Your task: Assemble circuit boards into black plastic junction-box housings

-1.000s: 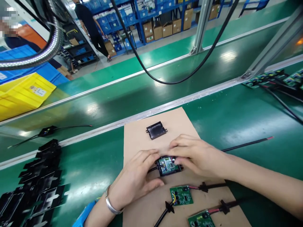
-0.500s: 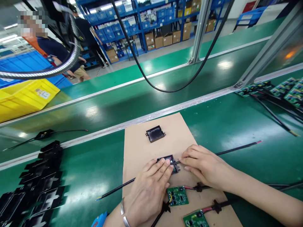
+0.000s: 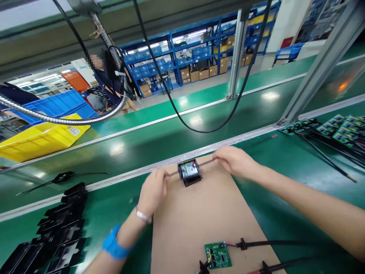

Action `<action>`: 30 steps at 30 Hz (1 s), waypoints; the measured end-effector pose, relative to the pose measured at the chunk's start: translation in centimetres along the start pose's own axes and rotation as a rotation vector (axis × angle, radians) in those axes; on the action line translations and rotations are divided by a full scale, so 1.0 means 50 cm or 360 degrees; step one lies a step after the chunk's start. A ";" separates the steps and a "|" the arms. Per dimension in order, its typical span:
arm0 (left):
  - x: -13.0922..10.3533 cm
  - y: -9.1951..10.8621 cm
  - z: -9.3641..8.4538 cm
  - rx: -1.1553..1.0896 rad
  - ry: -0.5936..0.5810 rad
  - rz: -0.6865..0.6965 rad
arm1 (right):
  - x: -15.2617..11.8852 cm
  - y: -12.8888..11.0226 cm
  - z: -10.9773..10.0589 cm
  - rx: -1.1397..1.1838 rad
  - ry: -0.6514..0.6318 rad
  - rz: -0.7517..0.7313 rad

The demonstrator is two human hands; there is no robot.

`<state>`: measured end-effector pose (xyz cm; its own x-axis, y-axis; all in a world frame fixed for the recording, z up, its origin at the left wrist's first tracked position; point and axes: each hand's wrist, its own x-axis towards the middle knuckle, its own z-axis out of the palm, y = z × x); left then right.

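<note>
A small black plastic case with a circuit board inside [image 3: 189, 169] hangs at the far end of the cardboard sheet [image 3: 196, 213], a cable coming out of each side. My left hand [image 3: 154, 189] pinches the left cable near the case. On the other side, my right hand [image 3: 235, 161] grips the right cable [image 3: 207, 162]. Just beneath and partly hidden by the case is another black case part [image 3: 194, 181]; whether the two touch I cannot tell. A green circuit board [image 3: 219, 255] with cables lies on the cardboard nearer to me.
Several black case parts [image 3: 61, 232] are piled at the left. Boards with cables [image 3: 342, 129] lie at the right. A yellow bin [image 3: 42, 139] stands beyond the metal rail, a black cable [image 3: 199, 131] loops down overhead, and people are in the background.
Both hands have moved away from me, carrying the case with the board by its cables over to the other case part. My left hand has come off the case top onto the left cable.
</note>
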<state>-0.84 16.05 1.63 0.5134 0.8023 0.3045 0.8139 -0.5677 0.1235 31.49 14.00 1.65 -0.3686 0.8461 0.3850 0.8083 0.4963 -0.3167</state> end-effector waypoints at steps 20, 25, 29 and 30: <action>-0.003 0.071 0.070 -0.0520 -0.0230 0.0304 | -0.138 -0.155 -0.025 0.0518 -0.0859 0.0097; -0.122 0.131 0.015 -0.0581 -0.0272 0.0288 | -0.222 -0.229 -0.004 0.0571 -0.0812 0.0184; -0.185 0.190 -0.036 -0.1073 -0.0392 -0.0018 | -0.202 -0.231 -0.015 0.0888 -0.0633 0.0346; -0.190 0.204 -0.043 -0.1223 -0.0525 -0.0126 | -0.193 -0.230 -0.019 0.0940 -0.0609 0.0381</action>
<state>2.04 2.25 2.02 0.6132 0.7899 -0.0092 0.5005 -0.3794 0.7782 26.18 -0.05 2.41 -0.4345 0.8994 -0.0479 0.5450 0.2202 -0.8090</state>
